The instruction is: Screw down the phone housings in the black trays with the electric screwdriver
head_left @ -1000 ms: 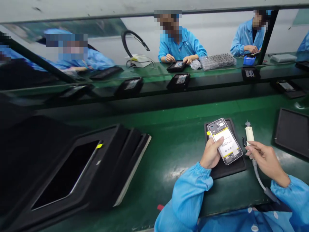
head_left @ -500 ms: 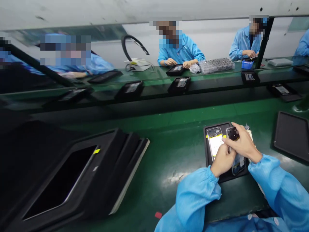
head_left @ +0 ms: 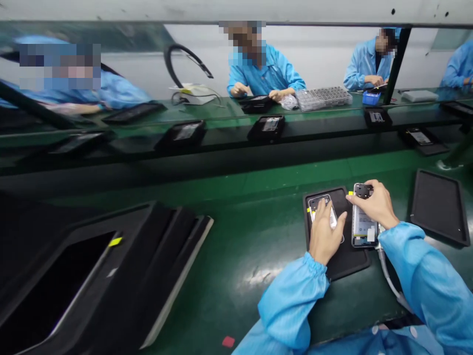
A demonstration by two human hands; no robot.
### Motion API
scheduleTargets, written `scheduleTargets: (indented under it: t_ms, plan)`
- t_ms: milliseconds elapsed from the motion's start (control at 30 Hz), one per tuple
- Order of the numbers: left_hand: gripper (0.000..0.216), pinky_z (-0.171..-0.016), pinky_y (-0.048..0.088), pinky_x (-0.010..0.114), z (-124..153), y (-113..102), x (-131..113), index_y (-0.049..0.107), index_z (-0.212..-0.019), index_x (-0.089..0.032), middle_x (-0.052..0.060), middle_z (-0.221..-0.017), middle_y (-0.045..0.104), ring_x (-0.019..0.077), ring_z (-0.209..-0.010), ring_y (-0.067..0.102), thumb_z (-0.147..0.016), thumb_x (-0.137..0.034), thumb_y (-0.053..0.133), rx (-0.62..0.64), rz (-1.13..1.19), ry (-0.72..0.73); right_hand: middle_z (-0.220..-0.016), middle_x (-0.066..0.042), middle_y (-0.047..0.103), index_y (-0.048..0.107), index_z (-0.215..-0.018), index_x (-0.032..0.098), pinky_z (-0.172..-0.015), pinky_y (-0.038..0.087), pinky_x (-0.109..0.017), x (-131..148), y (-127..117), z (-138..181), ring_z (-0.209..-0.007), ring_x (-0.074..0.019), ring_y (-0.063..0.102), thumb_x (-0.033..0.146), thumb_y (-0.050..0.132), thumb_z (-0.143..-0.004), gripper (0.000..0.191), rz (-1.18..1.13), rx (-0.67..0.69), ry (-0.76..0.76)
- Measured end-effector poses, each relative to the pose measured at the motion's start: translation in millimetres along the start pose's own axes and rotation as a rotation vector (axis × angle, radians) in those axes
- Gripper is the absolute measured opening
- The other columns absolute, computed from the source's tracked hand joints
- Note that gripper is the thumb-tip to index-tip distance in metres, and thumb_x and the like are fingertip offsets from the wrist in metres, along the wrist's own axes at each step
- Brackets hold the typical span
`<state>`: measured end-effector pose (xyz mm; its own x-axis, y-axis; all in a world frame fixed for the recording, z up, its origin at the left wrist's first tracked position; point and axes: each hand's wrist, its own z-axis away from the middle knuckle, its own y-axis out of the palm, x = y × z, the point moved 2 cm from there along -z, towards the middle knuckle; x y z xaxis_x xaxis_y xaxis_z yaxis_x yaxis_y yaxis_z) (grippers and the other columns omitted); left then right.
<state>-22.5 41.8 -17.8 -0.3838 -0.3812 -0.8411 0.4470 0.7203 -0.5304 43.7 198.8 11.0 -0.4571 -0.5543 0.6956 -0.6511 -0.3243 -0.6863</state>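
Note:
My right hand [head_left: 379, 204] grips an opened phone [head_left: 364, 224] by its upper end, thumb on the left edge and fingers on the right. Its battery and inner parts face up, and a yellow tab sticks out at its upper left. My left hand [head_left: 324, 231] has its fingers stretched over a second phone part [head_left: 334, 218], pale inside with a silver rim, lying in a black tray [head_left: 349, 259]. The hand hides much of that part; whether the fingertips touch it I cannot tell. The held phone overlaps the tray's right side.
A grey cable [head_left: 386, 271] runs beneath my right forearm. Another black tray [head_left: 439, 207] lies at right. Stacked black trays [head_left: 148, 266] stand at left, the top one carrying a dark-screened phone [head_left: 62, 291]. Across the bench, co-workers in blue work behind a shelf [head_left: 221, 133] of trays.
My left hand has come off the held phone and moved left over the part in the tray. The phone in my right hand now shows its battery side more fully. The view has shifted slightly.

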Motion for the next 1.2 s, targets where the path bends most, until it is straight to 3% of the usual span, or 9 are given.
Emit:
scheduleTargets:
  t_ms: [67,133,233,433,567,700,933,1033,1200]
  plan:
    - [0.059,-0.109,0.042,0.046,8,12,-2,0.056,-0.129,-0.007,0.02,-0.133,0.057,0.0316,-0.126,0.053,-0.084,-0.044,0.061,0.089,0.277,-0.032,-0.091,-0.007,0.06,0.06,-0.095,0.018,-0.077,0.049,-0.037,0,0,-1,-0.086,-0.0255,0.06,0.055,0.077,-0.06,0.054,0.024,0.01,0.018]
    - [0.066,-0.093,0.054,0.043,14,22,-2,0.058,-0.125,-0.009,0.018,-0.112,0.07,0.0301,-0.102,0.068,-0.076,-0.051,0.07,0.288,0.586,-0.145,-0.091,-0.007,0.062,0.06,-0.093,0.018,-0.077,0.049,-0.037,-3,-1,-2,-0.087,-0.0258,0.061,0.057,0.078,-0.059,0.055,0.0,0.017,0.038]
    - [0.071,-0.081,0.057,0.041,18,28,-3,0.062,-0.117,-0.007,0.014,-0.088,0.075,0.0274,-0.081,0.072,-0.067,-0.055,0.077,0.444,0.825,-0.248,-0.088,-0.007,0.064,0.061,-0.092,0.017,-0.075,0.049,-0.036,-11,-3,-6,-0.084,-0.0248,0.062,0.059,0.077,-0.06,0.056,-0.159,0.074,0.078]
    - [0.074,-0.082,0.056,0.04,16,26,-1,0.063,-0.114,-0.005,0.015,-0.086,0.075,0.0289,-0.082,0.072,-0.058,-0.048,0.086,0.386,1.002,-0.38,-0.093,-0.01,0.066,0.058,-0.108,0.013,-0.059,0.05,-0.027,-25,-4,-12,-0.08,-0.0208,0.065,0.057,0.072,-0.065,0.063,-0.606,0.196,0.211]
    - [0.073,-0.083,0.056,0.041,16,23,-2,0.063,-0.113,-0.006,0.014,-0.086,0.075,0.0298,-0.086,0.072,-0.057,-0.046,0.087,0.382,1.019,-0.396,-0.087,-0.008,0.067,0.058,-0.101,0.015,-0.043,0.044,-0.021,-19,-7,-8,-0.069,-0.019,0.063,0.055,0.07,-0.067,0.054,-0.721,0.271,0.299]
    - [0.074,-0.076,0.058,0.039,18,22,-1,0.063,-0.112,-0.006,0.015,-0.085,0.075,0.0297,-0.082,0.072,-0.055,-0.046,0.088,0.382,1.029,-0.432,-0.083,-0.007,0.068,0.058,-0.098,0.016,-0.039,0.043,-0.021,-17,-8,-7,-0.064,-0.0187,0.062,0.049,0.066,-0.071,0.043,-0.745,0.307,0.308]
    - [0.064,-0.063,0.058,0.028,25,8,3,0.06,-0.105,-0.011,0.012,-0.088,0.075,0.0234,-0.073,0.072,-0.057,-0.044,0.088,0.35,1.017,-0.469,-0.105,-0.013,0.066,0.061,-0.111,0.014,-0.052,0.055,-0.029,-42,-9,2,-0.075,-0.0214,0.067,0.048,0.064,-0.073,0.051,-0.614,0.192,0.048]
    - [0.063,-0.064,0.058,0.029,23,-5,3,0.059,-0.104,-0.012,0.013,-0.09,0.075,0.0238,-0.075,0.072,-0.057,-0.042,0.089,0.283,1.01,-0.463,-0.098,-0.013,0.069,0.064,-0.108,0.014,-0.059,0.057,-0.033,-49,-8,15,-0.075,-0.0227,0.068,0.05,0.059,-0.079,0.047,-0.54,0.209,-0.022]
    - [0.068,-0.067,0.058,0.031,21,-28,7,0.058,-0.105,-0.011,0.013,-0.087,0.075,0.0253,-0.078,0.072,-0.054,-0.043,0.09,0.167,0.956,-0.443,-0.093,-0.01,0.072,0.07,-0.097,0.02,-0.078,0.056,-0.043,-26,3,39,-0.085,-0.0273,0.069,0.048,0.055,-0.085,0.034,-0.378,0.209,-0.16]
